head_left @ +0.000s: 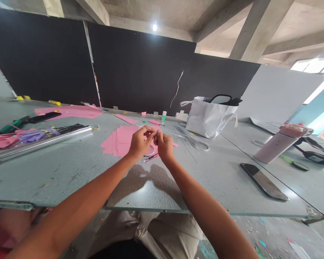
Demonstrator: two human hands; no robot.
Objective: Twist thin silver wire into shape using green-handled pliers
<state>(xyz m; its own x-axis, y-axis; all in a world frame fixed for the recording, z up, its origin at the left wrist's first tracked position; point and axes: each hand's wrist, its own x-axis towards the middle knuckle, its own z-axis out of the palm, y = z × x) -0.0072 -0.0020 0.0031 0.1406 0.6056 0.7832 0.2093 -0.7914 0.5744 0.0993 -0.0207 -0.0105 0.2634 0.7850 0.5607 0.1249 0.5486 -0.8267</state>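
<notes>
in the head view, the left hand (139,144) and right hand (165,145) meet, fingers pinched narrow on a thin white strand (139,126); its long axis runs towards ten o'clock, the left nearer, its held end hidden. stacked pink paper sheets (116,141) lie at nine, loose silvery wires (190,138) at three. the grey worktop (97,187) ends at six, leaving room between.

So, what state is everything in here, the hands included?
Left hand: fingers pinched on a thin white strand
Right hand: fingers curled closed by the left's; contents hidden
Nearest pink sheets: lying flat, overlapping
Thin wires: loose, spread out
White bag: upright, open, dark items sticking out
Phone: lying flat
Silver roll: rolled up
Ceiling light: on
</notes>
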